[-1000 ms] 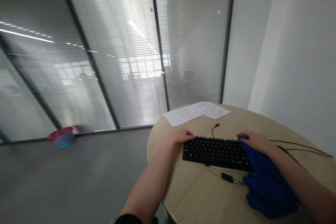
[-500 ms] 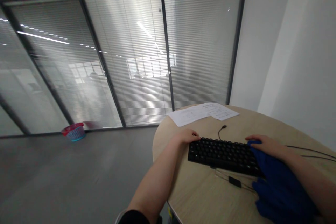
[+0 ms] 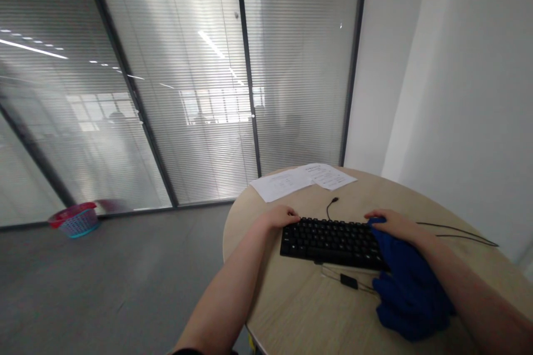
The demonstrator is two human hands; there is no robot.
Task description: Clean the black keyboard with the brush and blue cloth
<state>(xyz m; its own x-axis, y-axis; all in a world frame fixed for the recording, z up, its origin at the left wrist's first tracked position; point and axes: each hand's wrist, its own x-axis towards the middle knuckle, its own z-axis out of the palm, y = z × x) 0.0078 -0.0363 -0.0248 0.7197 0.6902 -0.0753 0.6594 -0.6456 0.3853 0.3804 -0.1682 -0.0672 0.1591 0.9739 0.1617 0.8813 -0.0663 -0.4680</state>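
Observation:
A black keyboard lies across the round wooden table, its front edge slightly raised toward me. My left hand is closed on its far left corner, fingers curled over the edge. My right hand is at the keyboard's right end, with a blue cloth pinched under its fingers. The cloth drapes over the right-hand keys and hangs down onto the tabletop in a bunched heap. Part of the keyboard's right end is hidden beneath it.
Printed papers lie at the table's far edge. A short cable end sticks up behind the keyboard, and black cables run to the right. A small black block on a thin cord lies in front. A plastic basket stands on the floor.
The view has swung to the right, so everything sits further left in the picture. Both hands keep their places on the keyboard and the cloth.

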